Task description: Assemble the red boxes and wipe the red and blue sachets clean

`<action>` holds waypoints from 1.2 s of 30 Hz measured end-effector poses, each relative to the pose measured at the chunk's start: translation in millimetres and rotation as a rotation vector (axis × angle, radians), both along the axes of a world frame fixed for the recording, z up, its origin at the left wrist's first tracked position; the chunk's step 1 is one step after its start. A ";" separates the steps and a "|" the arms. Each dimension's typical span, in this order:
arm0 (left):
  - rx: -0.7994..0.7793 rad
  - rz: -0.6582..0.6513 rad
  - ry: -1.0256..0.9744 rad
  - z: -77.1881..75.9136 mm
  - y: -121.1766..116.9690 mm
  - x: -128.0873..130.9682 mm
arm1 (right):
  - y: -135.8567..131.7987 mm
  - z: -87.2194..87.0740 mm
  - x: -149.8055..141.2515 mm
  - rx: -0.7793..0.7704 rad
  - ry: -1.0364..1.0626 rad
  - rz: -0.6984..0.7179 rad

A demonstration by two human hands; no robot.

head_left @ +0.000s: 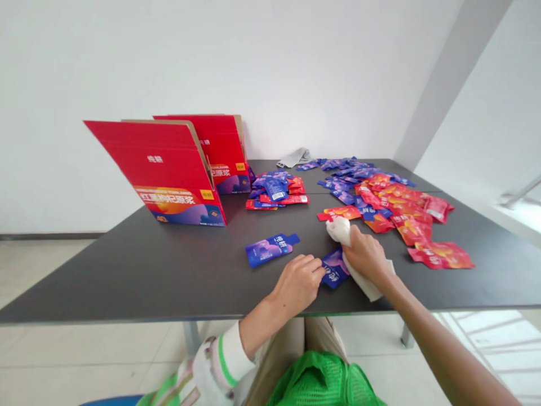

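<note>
My right grip (366, 254) is clenched on a white cloth (367, 285). My left grip (298, 285) holds nothing, its fingertips (316, 265) just beside a blue spout pouch (335, 269) on the table (127, 282). A second blue pouch (270, 249) lies apart, while many red and blue pouches (393, 203) lie heaped beyond, near flattened red cartons (169, 169).

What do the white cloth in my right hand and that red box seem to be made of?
The white cloth in the right hand looks like soft, matte fabric, since it bunches into limp folds. The red box looks like printed cardboard: smooth coated face, tan raw edge along its flap.
</note>
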State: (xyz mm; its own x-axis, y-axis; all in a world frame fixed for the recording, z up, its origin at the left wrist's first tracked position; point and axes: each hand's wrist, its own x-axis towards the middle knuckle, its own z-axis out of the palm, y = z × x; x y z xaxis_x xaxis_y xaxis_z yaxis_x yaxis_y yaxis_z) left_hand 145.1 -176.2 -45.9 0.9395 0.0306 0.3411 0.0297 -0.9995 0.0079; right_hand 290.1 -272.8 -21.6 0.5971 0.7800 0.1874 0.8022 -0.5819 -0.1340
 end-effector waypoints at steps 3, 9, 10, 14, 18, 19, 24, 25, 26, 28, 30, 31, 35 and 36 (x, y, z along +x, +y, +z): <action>-0.031 -0.002 -0.026 -1.4 0.5 1.5 | -0.1 -3.8 -8.7 -0.041 0.005 0.158; -0.032 0.000 -0.006 2.5 0.7 -3.4 | -3.7 -9.4 36.2 -0.043 0.031 -0.259; -0.045 0.012 -0.025 5.4 2.1 -6.3 | -6.7 -11.7 48.0 -0.022 0.068 -0.310; -0.151 0.108 -0.189 29.5 20.8 -19.2 | -19.8 -27.9 77.4 0.122 0.160 -0.270; -0.146 0.231 -0.332 69.5 66.5 -21.9 | -25.1 -41.5 84.7 0.226 0.229 -0.219; -0.114 0.269 -0.361 79.8 81.7 -20.0 | -25.1 -43.2 85.5 0.232 0.242 -0.223; 0.087 0.464 -0.378 119.5 158.0 2.1 | -23.7 -46.5 88.2 0.205 0.273 -0.223; 0.119 0.505 -0.337 123.0 169.7 7.4 | -23.5 -47.2 88.5 0.202 0.274 -0.226; 0.144 0.540 -0.289 124.4 179.0 12.2 | -23.4 -48.0 88.7 0.202 0.272 -0.230; 0.168 0.581 -0.197 120.4 190.3 19.7 | -23.6 -50.1 89.4 0.208 0.272 -0.234; 0.166 0.583 -0.142 108.4 191.6 22.3 | -23.9 -52.3 90.6 0.222 0.281 -0.225; 0.163 0.577 -0.128 100.2 188.9 21.5 | -24.0 -53.2 91.4 0.228 0.290 -0.215; 0.032 0.531 -0.059 63.3 162.2 2.0 | -24.5 -53.5 92.5 0.225 0.322 -0.182; -0.053 0.506 -0.032 55.0 152.7 -6.5 | -24.7 -52.4 91.7 0.216 0.321 -0.182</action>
